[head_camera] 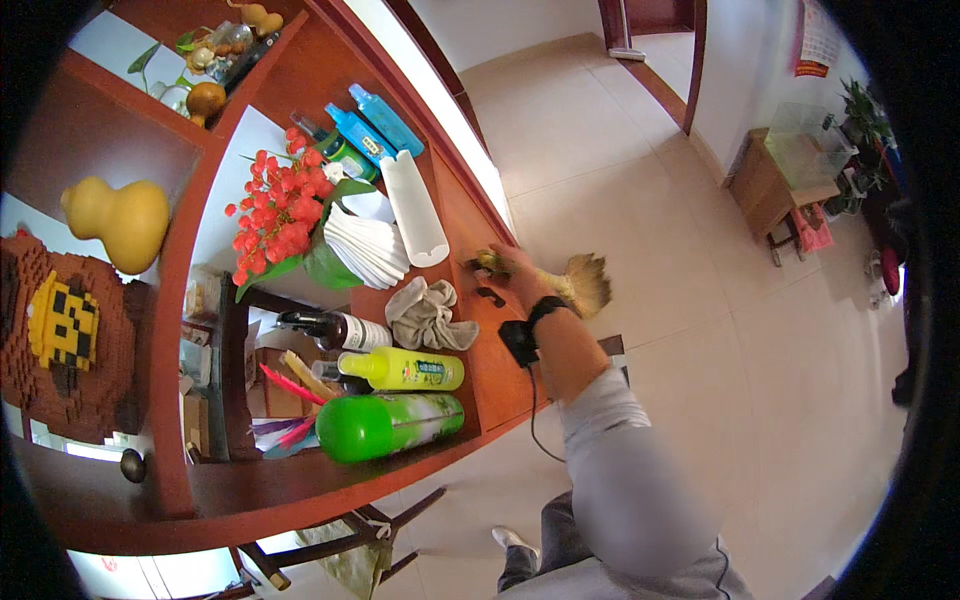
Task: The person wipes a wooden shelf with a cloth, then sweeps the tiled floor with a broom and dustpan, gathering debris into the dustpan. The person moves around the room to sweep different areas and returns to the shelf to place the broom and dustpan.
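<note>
My right hand point(512, 271), with a dark band at the wrist, is closed around the handle of a small hand broom point(587, 285) with fanned, yellow-brown bristles. It is over the right edge of a reddish-brown wooden shelf point(499, 382). Just below the fingers lies a small dark object point(491, 297), too small to identify. A black device point(517, 343) with a cable is by the wrist. A crumpled grey cloth point(429, 315) lies left of the hand, and a white open-topped holder point(415, 208) is up and left of it. My left hand is out of view.
On the shelf are a green spray can point(390, 426), a yellow-green bottle point(409, 369), a dark pump bottle point(337, 330), blue bottles point(364, 135), a white pleated vase point(366, 246) and red berries point(277, 202). A wooden stool point(375, 532) is below; a wooden cabinet point(769, 184) stands at right.
</note>
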`<state>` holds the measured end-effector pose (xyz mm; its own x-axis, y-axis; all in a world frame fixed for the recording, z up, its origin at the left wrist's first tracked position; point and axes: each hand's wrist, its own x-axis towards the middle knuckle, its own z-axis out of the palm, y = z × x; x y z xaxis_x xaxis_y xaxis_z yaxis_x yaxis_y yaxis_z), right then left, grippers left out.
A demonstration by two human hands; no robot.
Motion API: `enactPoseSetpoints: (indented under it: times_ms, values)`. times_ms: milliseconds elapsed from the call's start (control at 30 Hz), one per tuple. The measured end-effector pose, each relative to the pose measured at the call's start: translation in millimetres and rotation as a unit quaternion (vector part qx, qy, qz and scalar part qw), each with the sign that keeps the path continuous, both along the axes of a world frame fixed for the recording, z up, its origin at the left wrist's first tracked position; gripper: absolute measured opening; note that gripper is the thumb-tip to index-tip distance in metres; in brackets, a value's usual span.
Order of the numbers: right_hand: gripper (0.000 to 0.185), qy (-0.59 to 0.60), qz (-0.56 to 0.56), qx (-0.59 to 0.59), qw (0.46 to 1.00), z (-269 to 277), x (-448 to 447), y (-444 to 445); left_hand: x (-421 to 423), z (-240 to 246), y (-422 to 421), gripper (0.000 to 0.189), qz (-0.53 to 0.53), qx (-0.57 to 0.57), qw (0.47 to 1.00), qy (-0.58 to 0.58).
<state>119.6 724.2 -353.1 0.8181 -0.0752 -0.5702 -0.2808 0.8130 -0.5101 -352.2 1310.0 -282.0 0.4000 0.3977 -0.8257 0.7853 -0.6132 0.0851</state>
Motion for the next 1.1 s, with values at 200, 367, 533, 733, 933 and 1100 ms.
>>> enactPoseSetpoints:
  times_ms: [200,367,533,733,933,1100]
  values:
    - [0.026,-0.102,0.033,-0.473,0.874,34,-187,-117,-36,-5,36,0.022,-0.032,-0.022,0.999,-0.005]
    - [0.019,-0.025,-0.074,-0.167,0.983,86,-367,-134,-65,2,64,0.023,-0.194,-0.059,0.978,-0.055]
    - [0.023,0.153,0.224,-0.458,0.847,111,-564,-67,-1,52,44,0.026,-0.288,0.020,0.905,-0.312]
    - [0.027,0.121,0.481,-0.614,0.613,184,-673,39,50,163,53,0.022,-0.344,0.026,0.788,-0.510]
    - [0.020,0.320,0.520,-0.380,0.695,252,-616,175,60,220,78,0.022,-0.355,-0.057,0.735,-0.574]
    - [0.026,0.213,0.415,-0.229,0.854,259,-513,266,129,218,99,0.028,-0.419,-0.012,0.698,-0.580]
